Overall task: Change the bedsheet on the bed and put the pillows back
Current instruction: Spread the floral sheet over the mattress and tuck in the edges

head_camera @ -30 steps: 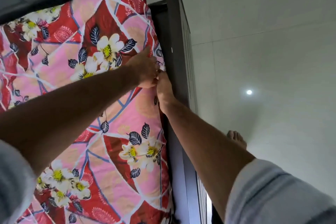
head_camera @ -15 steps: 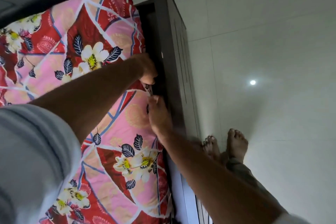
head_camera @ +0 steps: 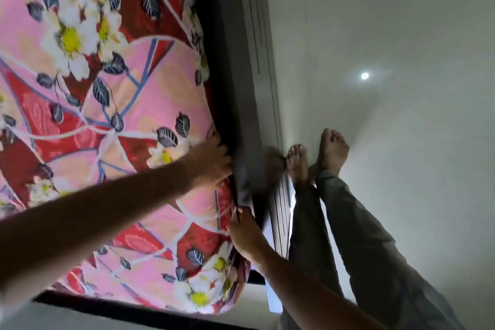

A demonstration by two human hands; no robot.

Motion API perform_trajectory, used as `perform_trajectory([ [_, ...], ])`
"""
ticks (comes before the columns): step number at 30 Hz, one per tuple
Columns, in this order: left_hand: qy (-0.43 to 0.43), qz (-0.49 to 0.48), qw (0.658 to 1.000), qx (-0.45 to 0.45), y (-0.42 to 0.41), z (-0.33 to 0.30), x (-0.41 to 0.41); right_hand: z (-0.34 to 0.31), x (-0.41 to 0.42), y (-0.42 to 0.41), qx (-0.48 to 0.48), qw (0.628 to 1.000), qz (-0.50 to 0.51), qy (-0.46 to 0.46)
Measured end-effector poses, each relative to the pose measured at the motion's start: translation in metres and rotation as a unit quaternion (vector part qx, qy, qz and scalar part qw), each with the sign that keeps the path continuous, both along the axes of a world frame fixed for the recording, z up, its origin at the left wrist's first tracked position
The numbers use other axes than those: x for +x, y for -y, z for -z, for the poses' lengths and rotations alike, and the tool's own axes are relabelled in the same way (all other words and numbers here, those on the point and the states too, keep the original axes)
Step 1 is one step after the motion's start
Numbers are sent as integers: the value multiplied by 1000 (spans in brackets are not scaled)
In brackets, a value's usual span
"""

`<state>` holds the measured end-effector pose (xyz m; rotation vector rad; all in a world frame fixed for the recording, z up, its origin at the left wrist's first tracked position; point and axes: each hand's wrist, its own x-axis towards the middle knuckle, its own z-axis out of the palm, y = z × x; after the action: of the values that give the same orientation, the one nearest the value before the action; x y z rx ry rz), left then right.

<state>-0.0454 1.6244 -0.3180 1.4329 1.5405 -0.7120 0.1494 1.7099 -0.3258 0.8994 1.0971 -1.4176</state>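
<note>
The left hand (head_camera: 211,162) lies on the floral bedsheet (head_camera: 112,104) at the mattress edge; whether its blurred fingers grip is unclear. The right hand (head_camera: 245,233) pinches the sheet's edge beside the dark bed frame (head_camera: 235,67). Bare feet (head_camera: 316,153) stand on the pale tiled floor (head_camera: 401,35).

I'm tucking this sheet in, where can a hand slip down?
Only the dark gap between sheet and bed frame, above the left hand. Crowded lower down, where the right hand holds the edge.
</note>
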Motion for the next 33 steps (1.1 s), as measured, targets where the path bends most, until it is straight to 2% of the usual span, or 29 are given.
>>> perform_trajectory([
  [2, 37, -21, 999, -14, 5, 8, 58, -3, 31, 4, 17, 997, -34, 61],
  [4, 46, -23, 998, -39, 9, 13, 114, -8, 60, 6, 21, 994, -12, 107],
  [7, 39, -15, 998, -56, 8, 24, 151, 1, 97, 20, 7, 991, 30, 127],
  [9, 45, 2, 996, -83, 1, 25, 169, 38, 138, 40, 13, 991, 43, 124],
  [12, 88, -54, 991, -86, -6, 25, 176, 46, 124, 41, 21, 983, 111, 147],
  [15, 101, -153, 983, -12, -12, 3, 164, 25, 80, 29, 21, 989, 109, 100],
  [18, 4, -190, 971, 145, -3, -42, 136, -2, 34, 17, 9, 996, 92, -16],
  [20, -91, -246, 925, 275, 18, -68, 114, -21, -9, 10, 32, 988, 100, -114],
  [22, -226, -358, 833, 356, 51, -87, 89, -31, -63, 13, 71, 962, 102, -242],
  [24, -345, -503, 728, 313, 81, -85, 74, -34, -104, 17, 102, 931, 21, -349],
  [25, -369, -564, 693, 256, 89, -78, 75, -29, -118, 16, 124, 913, -35, -387],
  [26, -371, -610, 671, 201, 91, -68, 80, -25, -134, 14, 133, 900, -77, -408],
  [28, -357, -649, 650, 170, 80, -46, 99, -26, -162, 5, 139, 878, -147, -433],
  [29, -357, -641, 656, 176, 67, -37, 108, -25, -175, -2, 144, 863, -186, -447],
  [30, -356, -610, 684, 182, 52, -30, 118, -18, -184, -9, 148, 842, -213, -472],
  [31, -342, -564, 727, 189, 38, -25, 127, -16, -194, -14, 149, 816, -241, -504],
  [33, -246, -461, 821, 230, 21, -20, 144, -20, -206, -22, 164, 761, -281, -561],
])
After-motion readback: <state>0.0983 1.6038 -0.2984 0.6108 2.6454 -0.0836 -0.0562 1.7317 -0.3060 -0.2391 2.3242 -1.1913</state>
